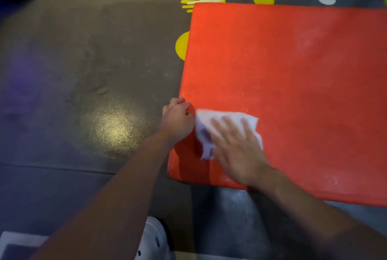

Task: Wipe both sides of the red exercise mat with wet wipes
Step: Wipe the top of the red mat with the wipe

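A single wide-angle view was taken from the person's head, aimed forward and steeply down at close range. The left hand [178,118], gripping the edge of the red mat [293,60], was framed just below centre; the mat was seen right of that grip, the floor [83,71] left of it, and a white shoe [152,238] nearer the camera.

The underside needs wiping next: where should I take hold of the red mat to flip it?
Grip the red exercise mat by its left edge, coming from the floor side, where the left hand holds it: the mat lies flat and that thick edge is exposed.
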`<state>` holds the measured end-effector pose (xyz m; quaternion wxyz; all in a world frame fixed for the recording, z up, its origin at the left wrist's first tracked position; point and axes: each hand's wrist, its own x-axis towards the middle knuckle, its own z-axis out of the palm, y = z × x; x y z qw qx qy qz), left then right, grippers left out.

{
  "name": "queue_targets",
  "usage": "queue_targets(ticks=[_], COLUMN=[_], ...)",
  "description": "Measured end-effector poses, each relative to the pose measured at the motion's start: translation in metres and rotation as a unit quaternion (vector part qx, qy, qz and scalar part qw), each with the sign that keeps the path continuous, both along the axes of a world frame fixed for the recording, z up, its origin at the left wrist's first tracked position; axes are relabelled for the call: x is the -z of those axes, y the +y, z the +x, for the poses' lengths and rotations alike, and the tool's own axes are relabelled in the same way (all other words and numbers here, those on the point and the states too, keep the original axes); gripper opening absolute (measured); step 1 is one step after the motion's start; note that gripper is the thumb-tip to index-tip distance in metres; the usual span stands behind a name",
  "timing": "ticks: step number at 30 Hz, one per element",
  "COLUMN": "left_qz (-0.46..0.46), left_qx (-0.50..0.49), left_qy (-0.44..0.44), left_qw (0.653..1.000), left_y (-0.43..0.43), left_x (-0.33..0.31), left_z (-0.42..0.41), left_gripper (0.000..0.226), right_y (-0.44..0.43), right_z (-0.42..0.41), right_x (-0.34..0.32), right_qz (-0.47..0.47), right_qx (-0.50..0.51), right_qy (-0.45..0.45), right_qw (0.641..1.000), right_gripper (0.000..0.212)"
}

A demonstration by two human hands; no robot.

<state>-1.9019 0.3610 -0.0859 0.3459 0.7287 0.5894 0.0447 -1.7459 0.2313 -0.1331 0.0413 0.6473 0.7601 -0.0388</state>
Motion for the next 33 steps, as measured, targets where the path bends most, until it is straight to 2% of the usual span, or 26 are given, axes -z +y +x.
queue_targets(ticks=[2, 3, 4, 6, 8, 9, 12, 13, 14, 16, 18, 19, 21, 22, 23, 24, 26, 27, 28, 29, 31, 32, 33], left_qz=[-0.004, -0.004, -0.002, -0.002, -0.003, -0.004, -0.011, -0.014, -0.01, -0.005, -0.009, -0.007, 0.0, 0.004, 0.009, 0.016, 0.015, 0.009, 0.006, 0.005, 0.013, 0.019, 0.021], left_qx=[0.011, 0.011, 0.01, 0.005, 0.013, 0.024, 0.036, 0.034, 0.035, 0.057, 0.086, 0.099, 0.123, 0.129, 0.132, 0.131, 0.143, 0.15, 0.153, 0.15, 0.147, 0.15, 0.156], left_qy=[0.003, 0.005, 0.007, 0.011, 0.015, 0.017, 0.021, 0.017, 0.015, 0.023, 0.043, 0.058, 0.087, 0.097, 0.105, 0.106, 0.099, 0.1, 0.108, 0.115, 0.125, 0.128, 0.125], left_qw=[1.0, 1.0, 1.0, 1.0, 1.0, 1.0, 0.999, 0.999, 0.999, 0.998, 0.995, 0.993, 0.989, 0.987, 0.986, 0.986, 0.985, 0.984, 0.982, 0.982, 0.981, 0.98, 0.98], left_y=[0.001, 0.001, 0.001, 0.003, 0.006, 0.009, 0.016, 0.019, 0.022, 0.03, 0.037, 0.04, 0.044, 0.045, 0.046, 0.046, 0.048, 0.048, 0.047, 0.047, 0.046, 0.045, 0.045], left_x=[0.0, 0.0, 0.001, -0.002, -0.005, -0.005, -0.003, -0.002, -0.002, -0.004, -0.011, -0.012, -0.012, -0.012, -0.012, -0.013, -0.014, -0.013, -0.014, -0.011, -0.01, -0.011, -0.011], left_z=[-0.001, 0.0, 0.002, 0.005, 0.005, 0.004, 0.0, -0.001, -0.002, -0.004, -0.004, -0.003, -0.001, 0.0, 0.001, 0.002, 0.002, 0.002, 0.002, 0.001, 0.004, 0.007, 0.009], left_gripper=[0.046, 0.045, 0.045, 0.046, 0.046, 0.045, 0.047, 0.047, 0.046, 0.043, 0.039, 0.031, 0.019, 0.017, 0.016, 0.017, 0.021, 0.02, 0.02, 0.021, 0.027, 0.03, 0.031], right_y=[0.009, 0.011, 0.01, 0.001, 0.011, 0.022, 0.045, 0.047, 0.045, 0.034, 0.04, 0.048, 0.065, 0.068, 0.068, 0.064, 0.053, 0.055, 0.063, 0.073, 0.088, 0.091, 0.091], right_z=[0.006, -0.006, -0.025, -0.05, -0.027, -0.01, 0.017, 0.004, -0.013, -0.036, -0.01, 0.008, 0.034, 0.03, 0.015, -0.004, -0.018, -0.006, 0.012, 0.028, 0.046, 0.038, 0.023], right_x=[0.0, 0.0, -0.001, -0.002, -0.006, -0.005, 0.0, 0.002, 0.003, 0.002, 0.001, 0.0, 0.004, 0.005, 0.005, 0.004, 0.004, 0.003, 0.001, 0.0, 0.001, 0.002, 0.003], right_qz=[0.012, 0.015, 0.015, 0.002, -0.012, 0.0, 0.03, 0.028, 0.023, 0.013, 0.001, 0.006, 0.026, 0.028, 0.027, 0.015, -0.007, -0.019, -0.015, -0.004, 0.006, 0.003, 0.008], right_qx=[0.138, 0.168, 0.151, 0.016, -0.069, -0.052, 0.154, 0.185, 0.176, 0.046, -0.048, -0.029, 0.125, 0.191, 0.208, 0.18, 0.033, -0.025, -0.036, 0.006, 0.158, 0.202, 0.193], right_qy=[0.013, 0.024, 0.041, 0.062, 0.053, 0.043, 0.034, 0.037, 0.053, 0.068, 0.049, 0.036, 0.031, 0.03, 0.039, 0.057, 0.055, 0.046, 0.042, 0.044, 0.046, 0.045, 0.051], right_qw=[0.99, 0.985, 0.988, 0.998, 0.996, 0.998, 0.987, 0.982, 0.983, 0.997, 0.998, 0.999, 0.991, 0.981, 0.977, 0.982, 0.998, 0.998, 0.998, 0.999, 0.986, 0.978, 0.98], right_gripper=[0.06, 0.062, 0.065, 0.064, 0.062, 0.062, 0.062, 0.064, 0.065, 0.066, 0.062, 0.061, 0.063, 0.065, 0.066, 0.067, 0.067, 0.064, 0.061, 0.06, 0.062, 0.063, 0.064])
